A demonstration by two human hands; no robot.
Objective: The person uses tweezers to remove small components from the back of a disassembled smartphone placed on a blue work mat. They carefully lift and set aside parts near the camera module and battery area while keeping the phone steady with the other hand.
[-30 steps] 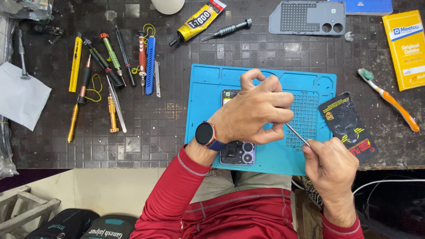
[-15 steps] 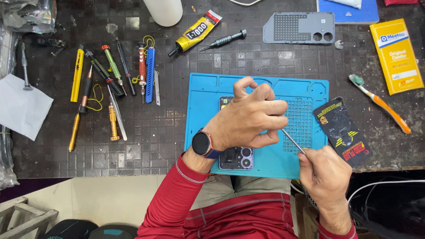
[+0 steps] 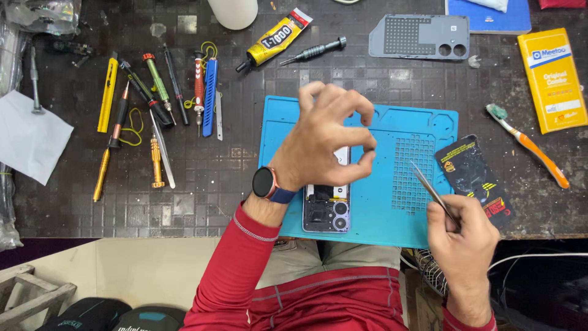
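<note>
The opened phone (image 3: pixel 326 208) lies on the blue mat (image 3: pixel 422 122), its insides showing, so work is not finished. Above it, the left hand (image 3: pixel 324 138) hovers loose, empty. Right of it, the right hand (image 3: pixel 462 236) pinches tweezers (image 3: pixel 429 184).

A: How many views?

B: One, worn on my head. It looks nearly straight down at the dark workbench (image 3: pixel 202 184) in front of me.

A: How near?

B: Close enough that the blue mat (image 3: pixel 392 208) sits mid-frame, my left hand (image 3: pixel 324 138) above it and my right hand (image 3: pixel 462 230) low right. My lap and red sleeves fill the bottom edge; the far side of the bench runs along the top.

A: Any overlap with another view?

B: No, this one stands alone.
</note>
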